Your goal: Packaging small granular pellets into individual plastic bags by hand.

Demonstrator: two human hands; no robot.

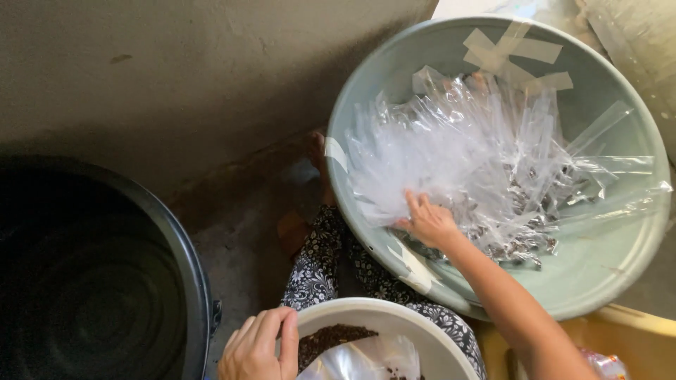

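Down low, seated on the floor (239, 232), patterned-trouser legs (317, 267) tucked btwn the basins so all sits within arm's reach. Right hand (428, 224) stretched into the big grey-green basin (605, 274), resting on the heap of clear plastic sleeves (465, 155); fingers (414, 204) spread apart and flat on the near edge of the pile, pressing or sifting rather than pinching, nothing clamped as far as can be told. Sleeves lying fanned w/ ends pointing out toward the far rim, prob. so single ones lift off easily; dark seed-like bits scattered among them toward the right side. Strips of pale tape (514, 56) stuck across the basin's far inner wall, and more tape (412, 264) on the near rim beside the wrist, looks like patching over cracks. Left hand (257, 348) curled over the rim of the white bowl (422, 331) at the bottom edge, fingers closed round the lip w/ thumb outside, likely steadying it. Bowl holds dark brown granular stuff (331, 341), partly covered by a crumpled clear bag (366, 359); kept just beside the knees, touching or nearly touching the grey-green basin's near rim, can't tell which. Large black tub (190, 260) at left, well apart from the right hand, inside too dark to read. Bare concrete wall (176, 70) behind.
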